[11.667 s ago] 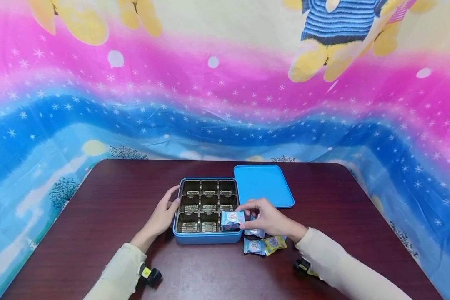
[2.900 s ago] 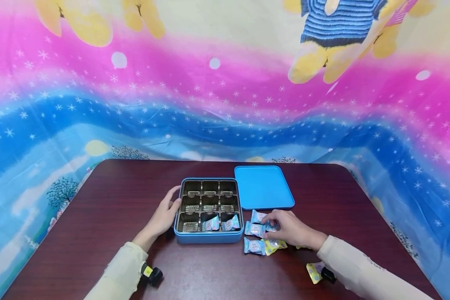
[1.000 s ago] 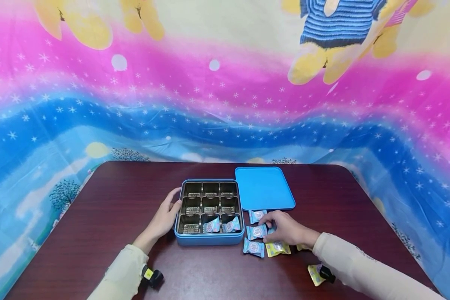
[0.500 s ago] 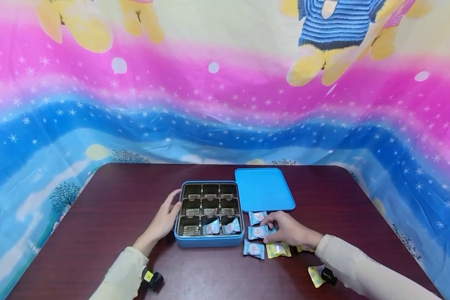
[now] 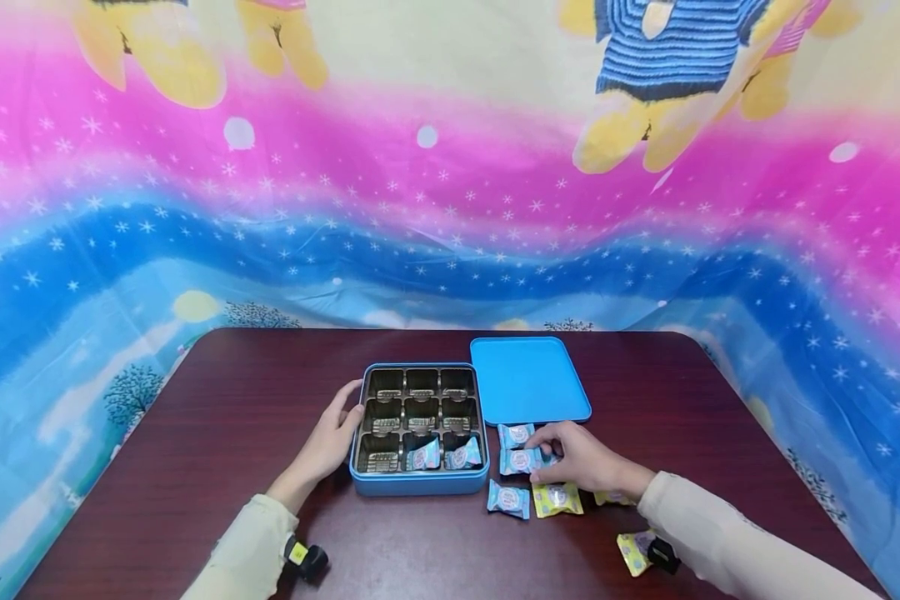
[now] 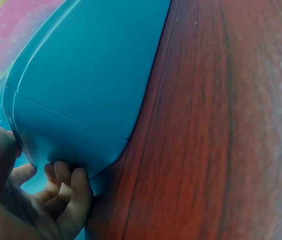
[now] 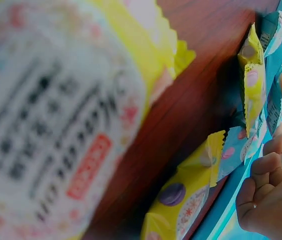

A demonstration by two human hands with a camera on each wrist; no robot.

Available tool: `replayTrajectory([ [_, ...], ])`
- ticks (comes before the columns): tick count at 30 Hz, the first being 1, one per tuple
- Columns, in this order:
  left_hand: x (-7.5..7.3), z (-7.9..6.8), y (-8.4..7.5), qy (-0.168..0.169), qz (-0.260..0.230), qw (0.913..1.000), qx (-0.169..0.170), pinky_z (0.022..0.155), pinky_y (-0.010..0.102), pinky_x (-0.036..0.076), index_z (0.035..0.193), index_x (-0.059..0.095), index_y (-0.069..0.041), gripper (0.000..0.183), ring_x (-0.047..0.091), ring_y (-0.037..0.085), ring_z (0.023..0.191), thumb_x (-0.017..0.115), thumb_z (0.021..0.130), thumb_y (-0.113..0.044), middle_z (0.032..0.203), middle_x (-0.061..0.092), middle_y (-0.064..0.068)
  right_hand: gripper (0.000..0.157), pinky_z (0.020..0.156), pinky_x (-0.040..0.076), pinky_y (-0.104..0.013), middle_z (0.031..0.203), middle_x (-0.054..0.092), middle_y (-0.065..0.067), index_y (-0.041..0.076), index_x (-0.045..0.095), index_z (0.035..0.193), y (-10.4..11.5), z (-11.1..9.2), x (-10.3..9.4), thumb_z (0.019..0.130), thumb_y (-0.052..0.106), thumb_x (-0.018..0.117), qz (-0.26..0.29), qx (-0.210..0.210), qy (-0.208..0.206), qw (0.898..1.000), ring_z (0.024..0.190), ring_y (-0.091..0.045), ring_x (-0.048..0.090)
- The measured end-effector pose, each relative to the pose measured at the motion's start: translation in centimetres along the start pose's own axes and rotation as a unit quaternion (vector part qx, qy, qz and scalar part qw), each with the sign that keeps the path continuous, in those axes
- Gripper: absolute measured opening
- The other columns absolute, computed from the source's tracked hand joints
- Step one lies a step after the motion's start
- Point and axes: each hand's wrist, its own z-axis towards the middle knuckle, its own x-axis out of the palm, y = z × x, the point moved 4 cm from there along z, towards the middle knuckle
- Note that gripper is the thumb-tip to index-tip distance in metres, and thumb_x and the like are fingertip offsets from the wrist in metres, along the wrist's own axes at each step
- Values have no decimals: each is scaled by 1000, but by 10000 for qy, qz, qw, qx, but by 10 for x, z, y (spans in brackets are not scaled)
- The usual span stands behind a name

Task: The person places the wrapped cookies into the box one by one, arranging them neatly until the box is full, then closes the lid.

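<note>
A blue square tin (image 5: 420, 482) with a dark nine-compartment insert stands mid-table. Blue-wrapped macarons (image 5: 423, 455) sit in its front middle and front right compartments. My left hand (image 5: 330, 437) holds the tin's left side, thumb at the rim; in the left wrist view its bent fingertips press the wall near a corner. Right of the tin, my right hand (image 5: 581, 458) pinches a blue macaron packet (image 5: 520, 461) between thumb and index finger, close over the table. That packet (image 7: 276, 100) shows edge-on at the fingertips in the right wrist view. Another blue packet is partly hidden under the hand.
Blue packets lie behind (image 5: 516, 435) and in front (image 5: 508, 499) of the held one. Yellow packets (image 5: 557, 499) lie under and near the right wrist. The blue lid (image 5: 531, 379) lies flat behind them. A printed curtain (image 5: 420, 208) hangs past the table's far edge.
Since the oldest frame, two blue packets have come to sit in the front compartments, and my right hand has shifted right. Lately the pinched packet has moved slightly right. The left hand stays put.
</note>
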Motion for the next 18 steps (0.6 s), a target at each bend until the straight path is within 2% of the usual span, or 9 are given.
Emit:
replayTrajectory([
  [11, 0, 0, 1, 15, 5, 10000, -3, 71, 34, 58, 158, 29, -14, 48, 71, 20, 78, 38, 111, -17, 103, 69, 29, 29, 61, 39, -23, 80, 48, -9, 7, 72, 112, 3, -2, -6, 87, 20, 80, 153, 78, -84, 9998, 62, -6, 34],
  [18, 1, 1, 1, 6, 64, 10000, -18, 72, 35, 59, 158, 28, -13, 49, 71, 21, 79, 37, 111, -16, 103, 69, 30, 25, 65, 40, -24, 78, 48, -7, 6, 71, 110, 6, -5, -10, 88, 16, 79, 144, -109, -177, 9997, 63, -5, 35],
])
